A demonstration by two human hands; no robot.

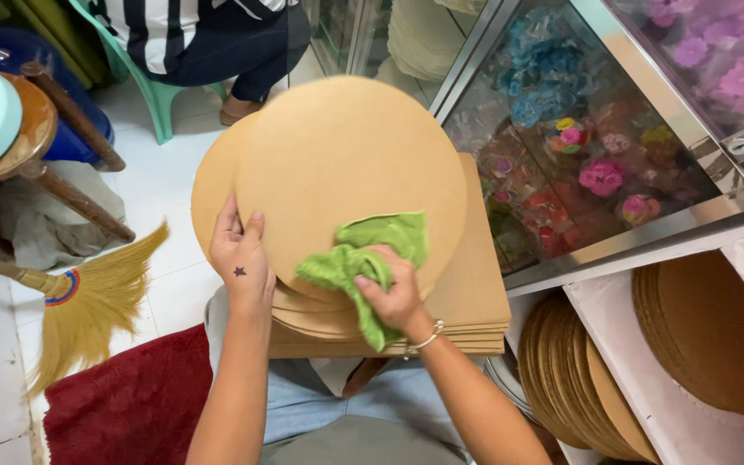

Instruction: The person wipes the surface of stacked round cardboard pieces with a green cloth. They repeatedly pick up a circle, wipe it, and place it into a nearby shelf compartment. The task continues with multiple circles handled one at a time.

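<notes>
Up top, two round boards [350,164] overlap, tilted on a stack of more rounds over square boards [475,293]; how many lie below I cannot tell. One green cloth [372,258] sits on the near edge of the top round. The left hand [241,258] lies flat, fingers spread, bracing the boards' left edge. The right hand [393,293] is closed around the cloth, pressing it down. A glass case [647,232] crowds the right; a broom [88,301] and red mat [131,405] lie left.

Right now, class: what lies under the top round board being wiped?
Under the top round board lie more round boards, then square boards. Only their edges show; their faces and whatever supports the pile are covered.
</notes>
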